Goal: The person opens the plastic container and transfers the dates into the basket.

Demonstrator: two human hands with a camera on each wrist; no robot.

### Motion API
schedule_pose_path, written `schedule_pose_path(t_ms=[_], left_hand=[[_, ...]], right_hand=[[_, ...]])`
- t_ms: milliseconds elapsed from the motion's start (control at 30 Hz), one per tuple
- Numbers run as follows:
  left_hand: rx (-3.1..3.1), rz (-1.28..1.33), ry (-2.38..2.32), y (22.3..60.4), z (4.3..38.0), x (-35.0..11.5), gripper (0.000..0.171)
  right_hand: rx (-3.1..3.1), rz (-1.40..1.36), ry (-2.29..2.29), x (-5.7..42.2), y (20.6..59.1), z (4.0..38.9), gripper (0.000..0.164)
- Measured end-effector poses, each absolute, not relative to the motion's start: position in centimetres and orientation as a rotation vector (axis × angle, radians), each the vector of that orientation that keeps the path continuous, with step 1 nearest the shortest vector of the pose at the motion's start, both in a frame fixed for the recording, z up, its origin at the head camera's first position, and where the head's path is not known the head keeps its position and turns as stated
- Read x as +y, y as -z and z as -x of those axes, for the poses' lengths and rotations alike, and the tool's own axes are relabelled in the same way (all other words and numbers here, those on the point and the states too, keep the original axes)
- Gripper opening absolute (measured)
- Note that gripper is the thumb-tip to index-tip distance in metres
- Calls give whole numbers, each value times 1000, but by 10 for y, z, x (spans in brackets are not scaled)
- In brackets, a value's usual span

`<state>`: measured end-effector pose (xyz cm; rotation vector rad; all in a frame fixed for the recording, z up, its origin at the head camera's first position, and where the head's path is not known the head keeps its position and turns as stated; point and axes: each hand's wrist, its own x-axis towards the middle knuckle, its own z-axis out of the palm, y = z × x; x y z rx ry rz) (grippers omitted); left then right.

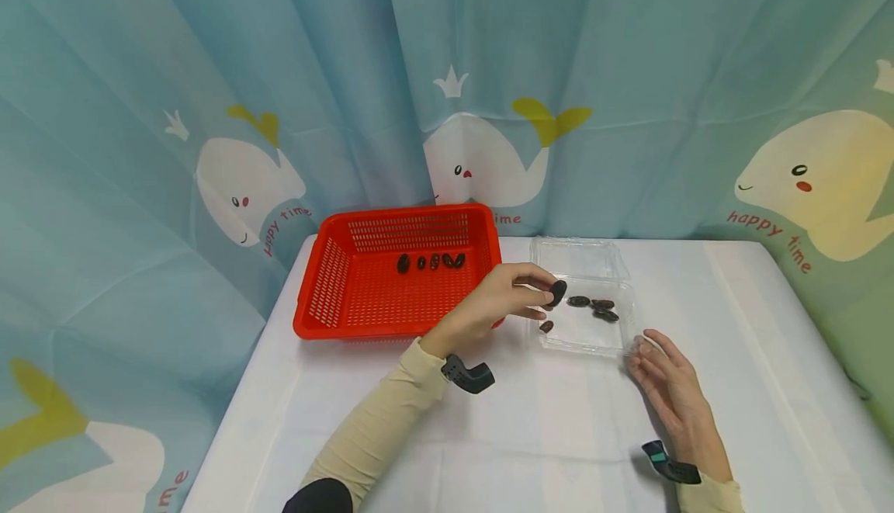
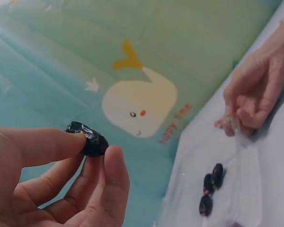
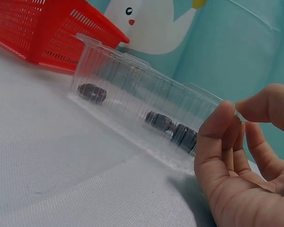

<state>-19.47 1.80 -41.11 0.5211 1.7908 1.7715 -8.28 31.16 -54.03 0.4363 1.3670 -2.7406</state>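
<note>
My left hand (image 1: 499, 296) pinches a dark, glossy, wrinkled date (image 2: 89, 139) between thumb and fingers, above the left side of a clear plastic box (image 1: 583, 338). Several more dates (image 1: 579, 301) lie in that box, most of them grouped toward its back right. One date (image 1: 547, 327) lies apart near the front left. At the box's front right corner, my right hand (image 1: 667, 381) pinches the rim between thumb and fingers, as the right wrist view shows. The box's hinged lid (image 1: 580, 257) is folded back behind it.
A red slotted plastic basket (image 1: 363, 307) stands left of the box, its right end partly behind my left arm. Inside, several dates (image 1: 434, 261) lie in a row toward the back. A white cloth covers the table (image 1: 545, 420). Blue-green curtains (image 1: 656, 171) with whales hang behind.
</note>
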Motion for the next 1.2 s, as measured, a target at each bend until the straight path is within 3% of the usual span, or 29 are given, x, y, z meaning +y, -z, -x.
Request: schedule_pose_path(t_ms=[1200], left_hand=[[2049, -263, -1408, 404, 270, -84, 29]], right_hand=[[1470, -523, 2676, 308, 536, 82, 34]])
